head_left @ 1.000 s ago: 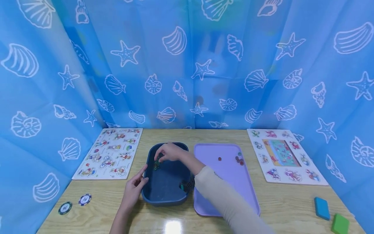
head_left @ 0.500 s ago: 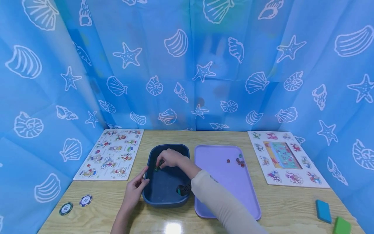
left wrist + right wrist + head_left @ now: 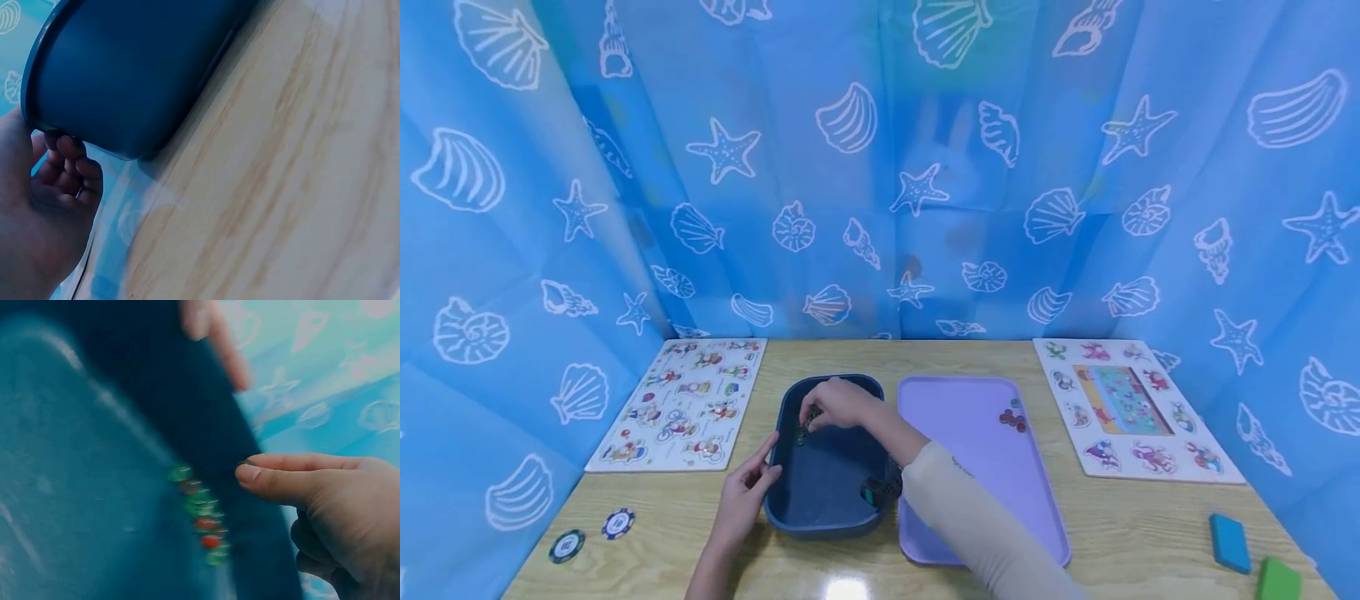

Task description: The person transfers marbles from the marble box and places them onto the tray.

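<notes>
A deep dark-blue tub (image 3: 823, 531) stands in the middle of the table. My left hand (image 3: 741, 496) grips its left rim, thumb over the edge and fingers against the outer wall; the left wrist view shows curled fingertips under the rim of the tub (image 3: 137, 69). Inside the tub reaches my right hand (image 3: 842, 402), pinching a small dark glass bead (image 3: 242, 464) between thumb and index finger. Several green and red glass beads (image 3: 209, 522) lie in a row along the tub floor's edge, just below that right hand (image 3: 344, 519).
Right of the tub lies a lilac tray (image 3: 955, 404) with several red beads (image 3: 1012, 419) and a green one. Puzzle boards (image 3: 696, 400) (image 3: 1105, 437) flank the back. Poker chips (image 3: 567, 546) lie front left; blue (image 3: 1229, 542) and green blocks (image 3: 1277, 579) sit front right.
On the lilac tray, the lone red bead has rolled right and joined the others. My right hand stays over the beads in the tub; my left hand keeps its grip on the rim.
</notes>
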The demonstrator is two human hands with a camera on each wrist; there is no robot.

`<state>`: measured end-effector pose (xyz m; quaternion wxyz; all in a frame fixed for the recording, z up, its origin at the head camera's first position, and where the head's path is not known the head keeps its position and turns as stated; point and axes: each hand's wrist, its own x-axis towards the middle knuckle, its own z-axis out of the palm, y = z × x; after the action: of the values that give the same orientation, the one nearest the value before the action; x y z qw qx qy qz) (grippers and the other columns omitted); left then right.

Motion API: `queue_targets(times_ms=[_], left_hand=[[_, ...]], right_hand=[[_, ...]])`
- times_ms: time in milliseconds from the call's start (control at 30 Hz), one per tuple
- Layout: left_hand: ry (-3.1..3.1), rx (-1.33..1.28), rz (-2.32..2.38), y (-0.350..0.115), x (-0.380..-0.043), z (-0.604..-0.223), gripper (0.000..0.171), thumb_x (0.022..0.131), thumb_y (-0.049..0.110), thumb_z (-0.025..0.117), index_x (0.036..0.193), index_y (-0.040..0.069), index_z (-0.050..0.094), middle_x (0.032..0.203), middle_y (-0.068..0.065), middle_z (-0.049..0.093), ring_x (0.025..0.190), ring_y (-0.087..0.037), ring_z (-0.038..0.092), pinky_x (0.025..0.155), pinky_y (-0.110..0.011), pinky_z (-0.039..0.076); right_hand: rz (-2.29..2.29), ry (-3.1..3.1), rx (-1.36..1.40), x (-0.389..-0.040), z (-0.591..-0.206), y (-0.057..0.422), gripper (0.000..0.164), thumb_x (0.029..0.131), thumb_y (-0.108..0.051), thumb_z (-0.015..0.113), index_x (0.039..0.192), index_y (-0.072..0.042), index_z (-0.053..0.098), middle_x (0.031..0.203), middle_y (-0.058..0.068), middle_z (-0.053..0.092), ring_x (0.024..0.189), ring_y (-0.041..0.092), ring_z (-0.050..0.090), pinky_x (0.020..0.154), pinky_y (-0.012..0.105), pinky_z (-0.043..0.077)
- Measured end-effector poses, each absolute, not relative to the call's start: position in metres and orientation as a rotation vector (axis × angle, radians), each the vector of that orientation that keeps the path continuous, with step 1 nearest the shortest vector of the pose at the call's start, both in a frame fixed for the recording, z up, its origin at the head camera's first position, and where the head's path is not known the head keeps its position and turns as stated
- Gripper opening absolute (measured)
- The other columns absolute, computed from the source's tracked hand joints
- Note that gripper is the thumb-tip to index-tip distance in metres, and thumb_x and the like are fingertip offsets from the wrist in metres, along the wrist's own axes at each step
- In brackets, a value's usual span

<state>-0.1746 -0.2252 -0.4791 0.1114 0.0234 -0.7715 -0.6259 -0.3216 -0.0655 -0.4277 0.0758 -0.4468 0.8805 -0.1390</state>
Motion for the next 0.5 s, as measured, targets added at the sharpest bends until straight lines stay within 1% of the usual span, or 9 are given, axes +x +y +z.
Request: queue_targets(times_ms=[100, 133, 167, 267, 367, 433, 500], left_hand=[[-2.270, 0.082, -1.819, -0.222, -0.171, -0.474, 0.042, 0.086, 0.002, 0.055, 0.127, 0.007, 0.050, 0.071, -0.002, 0.044, 0.061, -0.007, 0.040, 0.055, -0.019, 0.034], [-2.278, 0.094, -1.818, -0.221, -0.170, -0.472, 0.042, 0.086, 0.002, 0.055, 0.127, 0.007, 0.050, 0.072, -0.002, 0.044, 0.062, -0.007, 0.040, 0.056, -0.019, 0.034], [-2.287, 0.105, -1.817, -0.219, -0.168, -0.468, 0.042, 0.086, 0.002, 0.055, 0.128, 0.006, 0.050, 0.072, -0.002, 0.044, 0.063, -0.007, 0.040, 0.057, -0.019, 0.034], [-2.311, 0.128, -1.803, -0.217, -0.166, -0.465, 0.042, 0.087, 0.003, 0.054, 0.128, 0.007, 0.049, 0.073, -0.002, 0.044, 0.064, -0.007, 0.041, 0.058, -0.019, 0.035], [-2.325, 0.135, -1.791, -0.218, -0.166, -0.466, 0.042, 0.087, 0.004, 0.054, 0.129, 0.006, 0.049, 0.073, -0.002, 0.045, 0.064, -0.007, 0.041, 0.059, -0.019, 0.035], [-2.325, 0.130, -1.788, -0.219, -0.168, -0.468, 0.042, 0.087, 0.004, 0.054, 0.129, 0.006, 0.049, 0.073, -0.002, 0.045, 0.064, -0.007, 0.041, 0.058, -0.019, 0.035], [-2.321, 0.130, -1.798, -0.221, -0.171, -0.473, 0.042, 0.087, 0.004, 0.055, 0.128, 0.008, 0.049, 0.074, -0.002, 0.045, 0.064, -0.008, 0.041, 0.058, -0.019, 0.035]], right_hand=[[-0.498, 2.681, -1.353, -0.315, -0.411, -0.050, 0.014, 0.083, -0.030, 0.062, 0.096, -0.026, 0.067, 0.079, -0.015, 0.057, 0.063, 0.004, 0.046, 0.065, 0.019, 0.041], [-0.528, 2.699, -1.347, -0.313, -0.406, -0.043, 0.016, 0.084, -0.031, 0.061, 0.098, -0.026, 0.067, 0.079, -0.015, 0.057, 0.062, 0.005, 0.044, 0.064, 0.020, 0.040], [-0.566, 2.714, -1.339, -0.311, -0.401, -0.036, 0.018, 0.084, -0.032, 0.060, 0.099, -0.025, 0.067, 0.077, -0.013, 0.056, 0.061, 0.006, 0.044, 0.056, 0.019, 0.037], [-0.664, 2.783, -1.308, -0.306, -0.394, -0.013, 0.021, 0.085, -0.035, 0.058, 0.102, -0.025, 0.066, 0.064, -0.010, 0.050, 0.053, 0.008, 0.038, 0.051, 0.020, 0.031], [-0.744, 2.833, -1.266, -0.304, -0.395, 0.015, 0.020, 0.086, -0.034, 0.058, 0.101, -0.024, 0.067, 0.054, -0.006, 0.042, 0.048, 0.009, 0.034, 0.048, 0.021, 0.028], [-0.794, 2.858, -1.228, -0.304, -0.400, 0.034, 0.018, 0.086, -0.033, 0.058, 0.099, -0.025, 0.067, 0.053, -0.006, 0.041, 0.048, 0.009, 0.033, 0.048, 0.022, 0.027], [-0.840, 2.876, -1.177, -0.305, -0.409, 0.053, 0.016, 0.085, -0.032, 0.059, 0.098, -0.026, 0.067, 0.054, -0.007, 0.042, 0.048, 0.009, 0.033, 0.047, 0.022, 0.027]])
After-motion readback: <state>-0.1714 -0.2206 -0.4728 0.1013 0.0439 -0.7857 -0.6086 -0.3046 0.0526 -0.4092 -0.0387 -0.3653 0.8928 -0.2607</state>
